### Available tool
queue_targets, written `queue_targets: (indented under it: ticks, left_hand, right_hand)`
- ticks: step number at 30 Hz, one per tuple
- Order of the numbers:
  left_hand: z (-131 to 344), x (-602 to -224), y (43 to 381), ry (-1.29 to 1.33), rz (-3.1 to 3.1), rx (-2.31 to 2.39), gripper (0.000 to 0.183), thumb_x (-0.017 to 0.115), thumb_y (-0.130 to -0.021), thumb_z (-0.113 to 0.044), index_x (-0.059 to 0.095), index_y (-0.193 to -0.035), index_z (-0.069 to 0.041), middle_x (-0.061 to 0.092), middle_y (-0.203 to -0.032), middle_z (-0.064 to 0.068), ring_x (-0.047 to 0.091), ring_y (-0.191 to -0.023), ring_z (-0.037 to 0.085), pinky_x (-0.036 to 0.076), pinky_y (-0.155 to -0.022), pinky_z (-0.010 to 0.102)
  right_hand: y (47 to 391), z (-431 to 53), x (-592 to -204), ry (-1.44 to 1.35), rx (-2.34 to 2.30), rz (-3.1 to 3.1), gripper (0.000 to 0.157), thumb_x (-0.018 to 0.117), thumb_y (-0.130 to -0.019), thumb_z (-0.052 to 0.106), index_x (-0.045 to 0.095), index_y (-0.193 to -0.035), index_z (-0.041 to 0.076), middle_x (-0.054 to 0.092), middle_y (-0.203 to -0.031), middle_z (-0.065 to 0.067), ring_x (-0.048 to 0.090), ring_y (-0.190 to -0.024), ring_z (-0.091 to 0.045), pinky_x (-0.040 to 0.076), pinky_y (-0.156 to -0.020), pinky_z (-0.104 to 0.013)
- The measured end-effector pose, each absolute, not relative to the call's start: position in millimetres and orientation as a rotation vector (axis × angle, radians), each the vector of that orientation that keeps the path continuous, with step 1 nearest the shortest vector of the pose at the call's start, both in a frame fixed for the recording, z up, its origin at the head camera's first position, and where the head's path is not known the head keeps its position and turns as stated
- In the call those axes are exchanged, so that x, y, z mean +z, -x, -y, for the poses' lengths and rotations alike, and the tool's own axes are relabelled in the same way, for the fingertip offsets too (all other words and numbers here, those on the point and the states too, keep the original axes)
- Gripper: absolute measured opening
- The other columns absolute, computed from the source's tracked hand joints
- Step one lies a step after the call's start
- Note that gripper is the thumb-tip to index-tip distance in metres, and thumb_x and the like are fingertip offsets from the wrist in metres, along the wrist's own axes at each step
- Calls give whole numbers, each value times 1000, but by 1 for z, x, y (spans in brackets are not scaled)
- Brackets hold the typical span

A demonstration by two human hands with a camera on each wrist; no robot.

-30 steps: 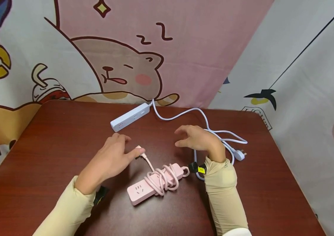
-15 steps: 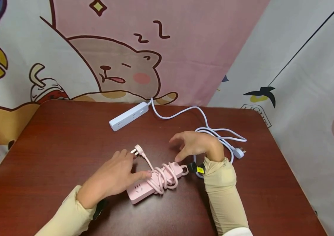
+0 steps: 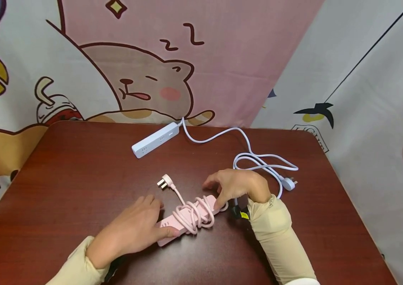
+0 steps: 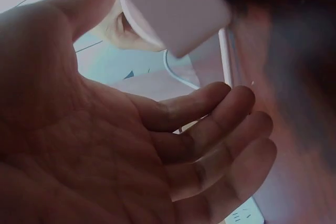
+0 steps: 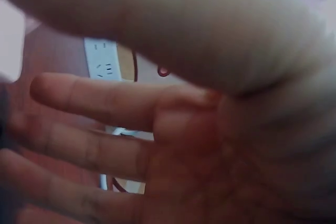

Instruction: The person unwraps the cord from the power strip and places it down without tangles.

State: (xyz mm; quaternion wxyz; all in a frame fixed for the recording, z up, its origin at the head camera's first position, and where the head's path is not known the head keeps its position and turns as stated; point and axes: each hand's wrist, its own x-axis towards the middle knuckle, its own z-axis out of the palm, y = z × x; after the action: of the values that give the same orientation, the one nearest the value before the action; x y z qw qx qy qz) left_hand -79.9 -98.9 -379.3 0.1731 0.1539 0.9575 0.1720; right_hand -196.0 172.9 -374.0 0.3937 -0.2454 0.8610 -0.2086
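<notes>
A pink power strip [image 3: 170, 224] lies slantwise near the front of the table, its cord [image 3: 194, 217] wound round its middle. The pink plug [image 3: 166, 181] points up and left behind it, prongs bare. My left hand [image 3: 134, 225] is at the strip's left end, thumb over the top and fingers on the far side. In the left wrist view a gap shows between those relaxed fingers and the strip's end [image 4: 173, 14]. My right hand [image 3: 238, 184] arches at the other end, thumb touching it; its fingers [image 5: 94, 100] are spread and hold nothing.
Further back lies a white power strip [image 3: 156, 140], angled towards the rear edge. Its white cord [image 3: 248, 142] loops to the right and ends in a white plug [image 3: 288, 183] beyond my right hand. A printed cloth [image 3: 230, 71] hangs behind the dark red table [image 3: 80, 170].
My left hand has come down from beside the plug to the pink strip's left end. My right hand has lowered to its right end. The strip has barely moved.
</notes>
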Motion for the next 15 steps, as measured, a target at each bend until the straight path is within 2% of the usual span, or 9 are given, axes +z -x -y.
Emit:
queue_targets:
  ticks: [4, 11, 15]
  left_hand:
    - [98, -383, 73, -438, -2718, 478, 66, 75, -75, -72, 63, -96, -11, 54, -87, 0, 51, -84, 19, 49, -72, 43]
    - [100, -388, 63, -469, -2706, 501, 73, 75, -72, -75, 66, -103, -10, 56, -92, -1, 49, -87, 15, 48, -73, 42]
    - [101, -390, 61, -480, -2692, 523, 62, 77, -73, -72, 63, -93, -14, 53, -84, -3, 46, -80, 14, 43, -66, 39]
  right_hand:
    - [194, -175, -376, 646, -533, -2159, 69, 91, -72, 21, 63, -134, 13, 69, -127, -1, 66, -102, -19, 54, -85, -26]
    - [189, -177, -381, 720, -481, -2175, 68, 90, -72, 20, 63, -134, 17, 69, -120, 2, 66, -102, -16, 53, -84, -27]
    - [186, -176, -382, 764, -451, -2196, 67, 90, -72, 20, 63, -133, 18, 67, -121, 1, 65, -104, -17, 52, -88, -28]
